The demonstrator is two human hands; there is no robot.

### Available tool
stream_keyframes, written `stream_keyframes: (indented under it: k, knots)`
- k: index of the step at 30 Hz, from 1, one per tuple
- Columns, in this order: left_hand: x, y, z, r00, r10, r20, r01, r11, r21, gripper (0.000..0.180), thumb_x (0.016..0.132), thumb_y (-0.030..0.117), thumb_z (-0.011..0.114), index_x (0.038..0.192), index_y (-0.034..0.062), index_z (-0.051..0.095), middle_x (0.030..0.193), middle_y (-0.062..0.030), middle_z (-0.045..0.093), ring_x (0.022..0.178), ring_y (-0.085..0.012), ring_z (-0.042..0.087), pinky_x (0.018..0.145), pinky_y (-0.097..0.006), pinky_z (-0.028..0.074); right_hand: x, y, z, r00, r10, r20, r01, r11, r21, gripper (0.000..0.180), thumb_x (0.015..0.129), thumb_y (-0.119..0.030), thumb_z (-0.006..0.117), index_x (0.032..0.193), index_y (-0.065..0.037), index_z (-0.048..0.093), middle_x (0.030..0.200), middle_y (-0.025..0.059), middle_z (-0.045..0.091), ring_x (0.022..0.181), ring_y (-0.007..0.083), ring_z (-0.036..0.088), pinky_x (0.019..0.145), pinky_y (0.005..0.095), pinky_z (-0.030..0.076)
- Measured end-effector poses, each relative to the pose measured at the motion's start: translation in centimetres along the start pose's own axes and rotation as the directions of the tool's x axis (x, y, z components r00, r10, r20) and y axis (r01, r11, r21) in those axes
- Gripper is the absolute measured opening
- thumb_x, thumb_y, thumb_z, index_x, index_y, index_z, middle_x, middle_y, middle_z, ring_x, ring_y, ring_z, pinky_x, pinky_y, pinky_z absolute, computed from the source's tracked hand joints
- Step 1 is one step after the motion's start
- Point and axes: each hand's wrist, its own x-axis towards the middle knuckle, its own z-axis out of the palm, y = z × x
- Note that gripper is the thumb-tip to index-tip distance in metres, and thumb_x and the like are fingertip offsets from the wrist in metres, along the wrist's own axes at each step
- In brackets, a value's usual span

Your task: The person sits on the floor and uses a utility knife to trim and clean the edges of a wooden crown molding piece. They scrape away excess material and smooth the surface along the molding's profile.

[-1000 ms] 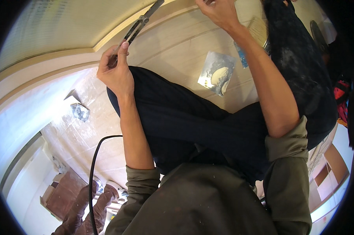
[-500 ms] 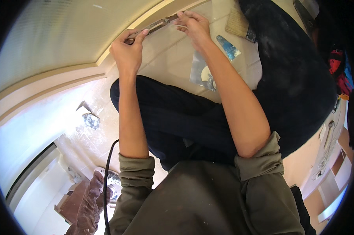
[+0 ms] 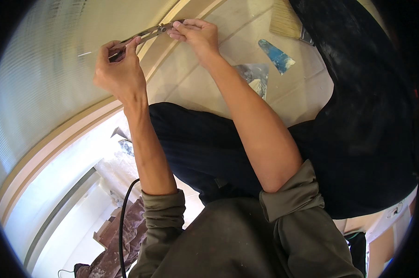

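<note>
Between my hands is a slim metal tool (image 3: 147, 35) with two long slotted arms and a pivot, like an opened folding multi-tool; its exact kind is unclear. My left hand (image 3: 121, 76) is closed around its left end, thumb and fingers pinching. My right hand (image 3: 202, 39) pinches the other end beside the pivot. The tool is held tilted, right end higher in the picture, over a ribbed translucent panel (image 3: 75, 60) and its pale frame (image 3: 165, 48). To the right lie a blue, paint-smeared scraper (image 3: 275, 55) and a flat sheet with white filler on it (image 3: 253, 74).
A wide bristle brush (image 3: 283, 21) lies beside my bent leg in dark trousers (image 3: 353, 139). A black cable (image 3: 122, 222) hangs by my left sleeve. Stained brown cloth (image 3: 126, 241) lies at the lower left, near a pale ledge (image 3: 63, 204).
Both hands have moved left and slightly down in the picture with the tool, now in front of the panel and frame. The view has also shifted. Both grips stay closed.
</note>
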Motion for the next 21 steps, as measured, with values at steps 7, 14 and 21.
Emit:
stream_keyframes:
  k: [7, 14, 21]
  knots:
    - [0.68, -0.17, 0.93, 0.992, 0.121, -0.026, -0.12, 0.992, 0.051, 0.028, 0.072, 0.015, 0.091, 0.084, -0.0022, 0.071, 0.073, -0.0085, 0.074, 0.062, -0.0106, 0.067, 0.062, -0.021, 0.05, 0.58, 0.21, 0.02, 0.999, -0.008, -0.032, 0.007, 1.0, -0.029, 0.034, 0.093, -0.001, 0.069, 0.112, 0.02, 0.051, 0.102, 0.0302, 0.07, 0.086, 0.0331, 0.075, 0.077, 0.0339, 0.065]
    - [0.65, 0.1, 0.73, 0.994, 0.106, -0.012, -0.106, 0.993, 0.051, 0.028, 0.072, 0.015, 0.091, 0.082, -0.002, 0.071, 0.072, -0.0086, 0.074, 0.063, -0.0113, 0.068, 0.063, -0.021, 0.051, 0.41, 0.22, 0.12, 0.999, -0.022, -0.037, 0.02, 0.998, -0.052, 0.033, 0.092, -0.003, 0.071, 0.109, 0.019, 0.054, 0.099, 0.0296, 0.07, 0.081, 0.0317, 0.075, 0.073, 0.033, 0.065]
    - [0.81, -0.12, 1.17, 0.995, 0.094, -0.014, -0.095, 0.992, -0.081, 0.029, 0.071, 0.014, 0.092, 0.084, -0.0023, 0.072, 0.073, -0.0087, 0.074, 0.064, -0.0108, 0.067, 0.066, -0.021, 0.052, 0.69, 0.33, -0.15, 0.998, -0.049, -0.039, 0.047, 0.998, -0.05, 0.03, 0.094, -0.005, 0.068, 0.108, 0.019, 0.055, 0.096, 0.0285, 0.071, 0.082, 0.0309, 0.075, 0.073, 0.0329, 0.065]
